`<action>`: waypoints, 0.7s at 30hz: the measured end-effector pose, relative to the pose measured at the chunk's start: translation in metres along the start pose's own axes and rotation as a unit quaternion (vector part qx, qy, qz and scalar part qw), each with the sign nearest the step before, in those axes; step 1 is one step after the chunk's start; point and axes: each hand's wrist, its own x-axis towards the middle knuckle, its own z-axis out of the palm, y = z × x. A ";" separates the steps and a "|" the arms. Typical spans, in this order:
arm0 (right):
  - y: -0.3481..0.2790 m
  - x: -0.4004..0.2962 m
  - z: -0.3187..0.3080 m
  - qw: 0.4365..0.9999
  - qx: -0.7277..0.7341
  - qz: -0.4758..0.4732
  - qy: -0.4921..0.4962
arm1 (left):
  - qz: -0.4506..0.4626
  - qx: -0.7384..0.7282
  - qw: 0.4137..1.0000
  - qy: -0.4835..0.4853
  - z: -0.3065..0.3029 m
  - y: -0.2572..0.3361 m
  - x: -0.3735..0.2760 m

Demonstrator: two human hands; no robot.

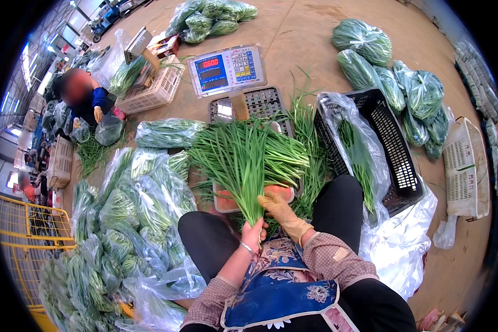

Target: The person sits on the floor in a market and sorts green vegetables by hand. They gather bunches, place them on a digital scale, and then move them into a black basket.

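My bare left hand (253, 234) is closed around the lower stems of a bunch of green garlic chives (249, 182). My right hand (282, 213), in a tan glove, touches the right side of the same bunch with its fingertips; whether it grips any stems cannot be told. Behind the bunch, more chives (284, 157) lie across the platform of a digital scale (227, 70), whose display is lit. Loose chives (309, 141) are strewn to the right of the scale. A black plastic crate (398, 166) beside my right knee holds an open plastic bag (371, 145) with chives inside.
Bagged greens (145, 207) are heaped on my left, with one filled bag (168, 132) beside the scale. More filled bags (423, 95) lie at the upper right, near a white crate (465, 166). Clear plastic sheeting (402, 236) lies by my right leg. A co-worker (87, 95) handles bags at the upper left.
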 end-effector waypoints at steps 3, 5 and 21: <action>0.020 0.007 0.008 0.994 -0.015 -0.106 -0.036 | 0.198 0.524 0.824 0.085 0.007 -0.010 -0.009; 0.031 0.011 0.004 0.994 0.010 -0.106 -0.015 | 0.173 0.603 0.777 0.046 0.017 -0.015 -0.014; 0.019 -0.004 0.005 0.990 0.128 0.052 -0.024 | -0.061 -0.059 0.994 -0.068 0.004 0.015 -0.012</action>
